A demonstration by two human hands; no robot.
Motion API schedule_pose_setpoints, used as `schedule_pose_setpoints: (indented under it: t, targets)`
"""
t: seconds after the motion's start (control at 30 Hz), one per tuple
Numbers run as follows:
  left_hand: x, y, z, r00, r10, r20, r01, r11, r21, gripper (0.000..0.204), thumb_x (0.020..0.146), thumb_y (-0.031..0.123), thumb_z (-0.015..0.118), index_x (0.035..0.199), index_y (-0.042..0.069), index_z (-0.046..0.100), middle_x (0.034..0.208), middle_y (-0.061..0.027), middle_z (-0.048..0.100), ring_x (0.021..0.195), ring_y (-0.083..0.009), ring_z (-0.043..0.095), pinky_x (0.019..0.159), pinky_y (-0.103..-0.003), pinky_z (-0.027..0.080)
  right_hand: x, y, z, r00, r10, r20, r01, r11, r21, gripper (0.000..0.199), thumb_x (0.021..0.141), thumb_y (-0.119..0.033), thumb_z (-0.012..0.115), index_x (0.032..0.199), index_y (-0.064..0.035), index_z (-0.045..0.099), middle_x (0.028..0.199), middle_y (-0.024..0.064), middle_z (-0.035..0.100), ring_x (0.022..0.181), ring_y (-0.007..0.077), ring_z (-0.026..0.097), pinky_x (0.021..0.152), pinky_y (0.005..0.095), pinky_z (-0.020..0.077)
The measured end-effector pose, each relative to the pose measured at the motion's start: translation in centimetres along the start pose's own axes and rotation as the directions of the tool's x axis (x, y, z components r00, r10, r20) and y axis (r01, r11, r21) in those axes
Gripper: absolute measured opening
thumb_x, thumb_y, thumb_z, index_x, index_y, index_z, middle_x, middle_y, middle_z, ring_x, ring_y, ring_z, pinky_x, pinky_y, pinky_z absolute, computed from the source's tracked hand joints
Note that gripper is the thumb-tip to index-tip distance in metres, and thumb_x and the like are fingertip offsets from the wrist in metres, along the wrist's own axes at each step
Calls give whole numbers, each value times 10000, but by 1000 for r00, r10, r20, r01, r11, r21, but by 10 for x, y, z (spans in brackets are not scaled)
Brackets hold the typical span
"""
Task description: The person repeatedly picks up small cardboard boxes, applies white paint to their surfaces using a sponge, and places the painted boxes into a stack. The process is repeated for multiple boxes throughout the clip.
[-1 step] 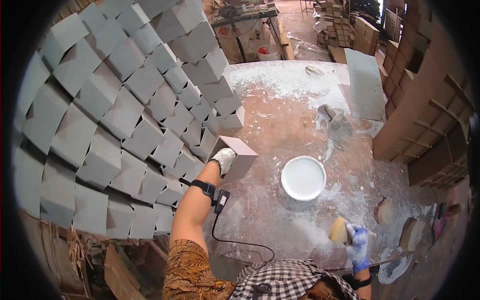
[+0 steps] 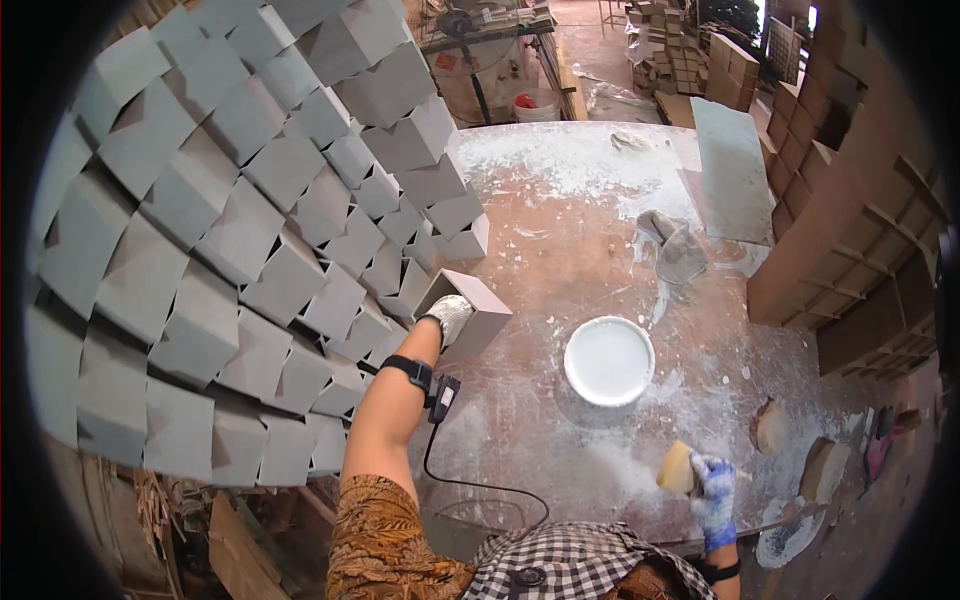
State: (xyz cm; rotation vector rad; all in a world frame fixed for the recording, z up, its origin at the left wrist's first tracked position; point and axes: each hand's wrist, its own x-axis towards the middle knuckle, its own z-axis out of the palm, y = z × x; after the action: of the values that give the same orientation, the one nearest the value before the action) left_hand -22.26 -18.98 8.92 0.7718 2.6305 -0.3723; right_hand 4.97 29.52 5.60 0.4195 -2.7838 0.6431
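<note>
My left hand (image 2: pixel 452 318), in a whitish knit glove, reaches into the open end of a pale grey box (image 2: pixel 484 318) and grips it. The box is tilted beside the stack, and some of my fingers are hidden within it. At the lower right, my right hand (image 2: pixel 714 492) wears a blue-and-white stained glove and is closed round a yellow sponge (image 2: pixel 676 468). The sponge is above the table. Between my hands, a little farther off, stands a round white tub (image 2: pixel 568 364) filled with white liquid (image 2: pixel 610 360).
Many grey boxes are stacked in a wall (image 2: pixel 240 225) on my left. A crumpled grey cloth (image 2: pixel 680 252) and a pale flat board (image 2: pixel 733 170) lie on the stained table (image 2: pixel 540 250). Brown boxes (image 2: pixel 800 240) stand at the right. A cable (image 2: pixel 480 484) hangs from my left forearm.
The view has shifted very slightly. Both hands keep their hold on the box and the sponge, with almost no movement.
</note>
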Motion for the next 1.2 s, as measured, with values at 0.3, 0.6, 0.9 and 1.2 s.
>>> schedule_pose_setpoints:
  t: [0.3,0.6,0.9,1.2]
  targets:
    - [111,-96,53,841,-342,420,463,856,-231,404,776,178,510,1153,69,609,1207,-148,580,1057,-332,588,880,-451,469,18,-28,19,991,128,37,-126,990,-58,605,556,67,590,1136,-106,574,919,106,593,830,311,566,736,421,430]
    - [104,-115,50,848,-249,469,366,914,-176,427,745,152,546,1161,81,612,1196,-152,586,1063,-327,585,885,-419,475,29,-40,26,980,159,118,-141,979,-146,582,574,55,625,1134,-96,578,943,106,576,872,306,544,795,401,420]
    - [107,-133,83,913,-80,400,130,986,-101,334,760,170,539,1051,74,672,1125,-149,624,1021,-310,609,856,-410,484,39,-45,27,975,120,188,-93,985,-144,616,557,44,629,1155,-89,567,954,121,570,895,323,540,812,427,408]
    - [104,-129,76,912,-24,410,51,997,-53,320,760,148,521,1026,73,682,1099,-144,636,1001,-308,618,827,-413,493,33,-52,21,974,145,173,-113,976,-186,635,545,45,622,1164,-83,558,957,121,563,894,321,529,801,421,402]
